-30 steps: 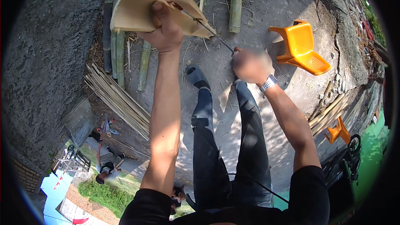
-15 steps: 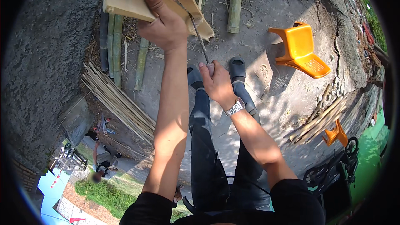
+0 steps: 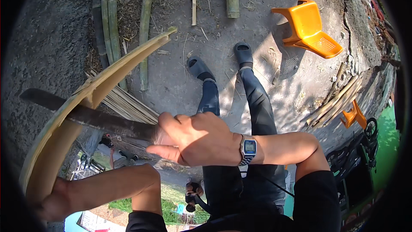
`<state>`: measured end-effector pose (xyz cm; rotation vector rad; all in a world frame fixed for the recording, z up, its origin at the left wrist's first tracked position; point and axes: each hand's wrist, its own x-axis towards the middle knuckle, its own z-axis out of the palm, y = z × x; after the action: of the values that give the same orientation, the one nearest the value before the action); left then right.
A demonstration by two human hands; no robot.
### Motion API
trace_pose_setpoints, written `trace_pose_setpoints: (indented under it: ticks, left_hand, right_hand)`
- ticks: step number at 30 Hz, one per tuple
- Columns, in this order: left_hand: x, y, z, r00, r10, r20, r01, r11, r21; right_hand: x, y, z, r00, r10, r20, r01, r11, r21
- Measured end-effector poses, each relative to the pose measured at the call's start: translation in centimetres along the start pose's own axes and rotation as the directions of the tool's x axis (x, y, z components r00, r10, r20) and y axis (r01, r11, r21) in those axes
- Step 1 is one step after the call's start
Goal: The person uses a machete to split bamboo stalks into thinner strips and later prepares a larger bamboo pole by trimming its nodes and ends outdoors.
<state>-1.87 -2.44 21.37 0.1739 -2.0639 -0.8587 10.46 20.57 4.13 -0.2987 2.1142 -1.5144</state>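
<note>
A long split bamboo piece (image 3: 60,150), pale inside, slants up from the lower left toward the middle of the view. My left hand (image 3: 53,202), somewhat blurred, holds its lower end; the fingers are partly hidden. My right hand (image 3: 199,139) is closed around the handle of a machete (image 3: 116,122). The dark blade lies across the bamboo, and its tip sticks out on the far left side. The bamboo's edge covers a short stretch of the blade, so I cannot tell how deep the blade sits in it.
Bamboo poles (image 3: 146,38) lie on the ground ahead, with a bundle of thin strips (image 3: 131,105) at left. An orange plastic chair (image 3: 307,23) lies tipped at right, near more bamboo lengths (image 3: 337,103). Two people (image 3: 195,193) appear behind, small. A rough grey wall (image 3: 47,47) rises at left.
The bamboo has swung from the top centre down to the lower left along with my left hand. My right hand and the machete have moved lower, and the blade now points left across the bamboo.
</note>
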Motion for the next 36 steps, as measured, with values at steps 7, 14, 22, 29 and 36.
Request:
trace_pose_setpoints:
  ticks: [7, 14, 22, 29, 36]
  left_hand:
    - [-28.1, -19.3, 2.6, 0.647, -0.19, 0.739, 0.437, 0.886, -0.155]
    - [-17.5, -20.4, 5.8, 0.655, -0.293, 0.697, 0.74, 0.06, -0.67]
    - [-13.1, -23.9, 12.6, 0.558, 0.086, 0.826, 0.821, 0.089, -0.564]
    - [-14.1, -24.8, 12.3, 0.729, 0.144, 0.669, 0.653, 0.149, -0.743]
    - [-18.1, -18.8, 11.1, 0.855, -0.385, 0.348, 0.516, 0.558, -0.65]
  right_hand:
    - [6.6, 23.6, 7.0, 0.957, 0.273, -0.097, -0.288, 0.93, -0.228]
    - [7.8, 22.0, 5.7, 0.969, 0.246, -0.03, -0.247, 0.953, -0.175]
    - [9.9, 21.6, 4.1, 0.965, 0.255, 0.064, -0.252, 0.966, -0.051]
    - [9.1, 16.2, 11.9, 0.905, 0.397, -0.156, -0.394, 0.918, 0.05]
    - [8.7, 17.6, 9.8, 0.924, 0.345, -0.166, -0.356, 0.934, -0.042]
